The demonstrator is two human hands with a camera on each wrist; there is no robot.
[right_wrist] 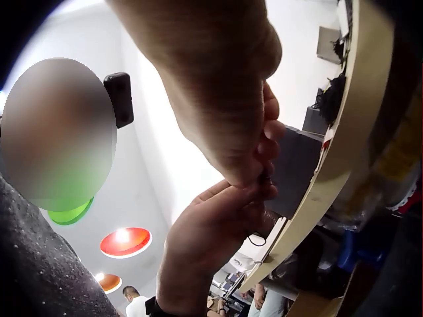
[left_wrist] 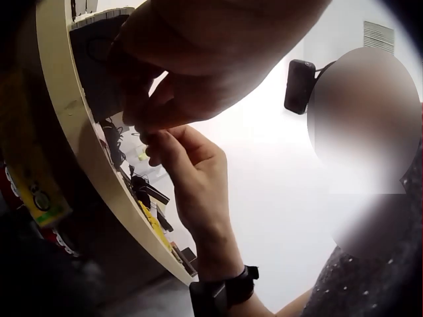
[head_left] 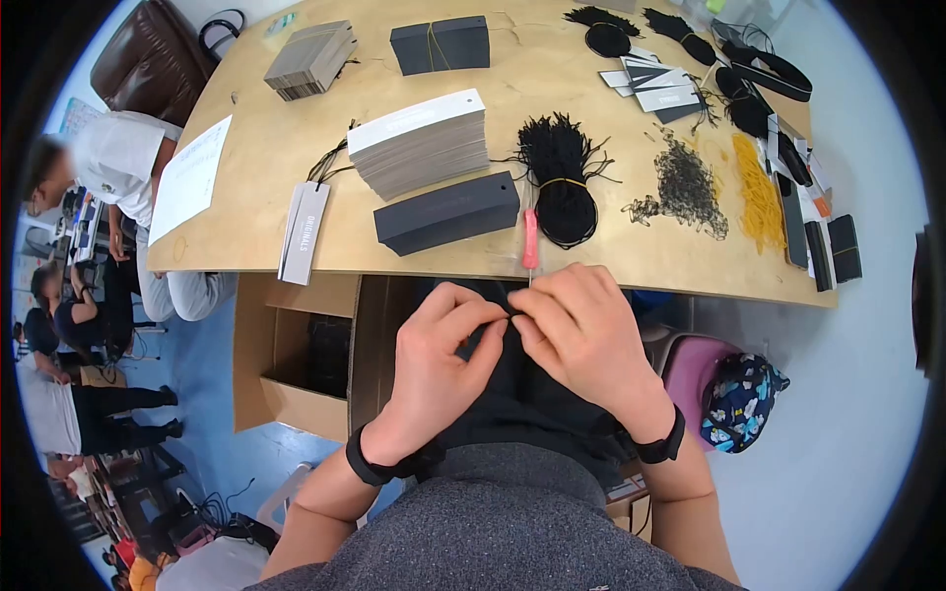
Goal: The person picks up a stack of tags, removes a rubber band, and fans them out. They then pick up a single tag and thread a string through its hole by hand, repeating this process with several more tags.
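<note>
Both hands meet fingertip to fingertip just off the table's front edge in the head view. The left hand (head_left: 443,360) pinches a small dark thing (head_left: 508,316) between thumb and forefinger, and the right hand (head_left: 591,340) pinches at it from the other side. A thin dark loop (right_wrist: 256,240) shows below the joined fingers in the right wrist view; fingers mostly hide what is held. Above the hands on the table lie a pink-handled tool (head_left: 530,239), a dark tag stack (head_left: 448,214) and a bundle of black cords (head_left: 565,187).
On the table (head_left: 345,251) stand a white tag stack (head_left: 419,143) and corded tags (head_left: 304,232) to the left. Small dark pins (head_left: 685,187) and yellow strands (head_left: 759,197) lie right. An open cardboard box (head_left: 305,406) is below left; a pink chair (head_left: 695,379) is right.
</note>
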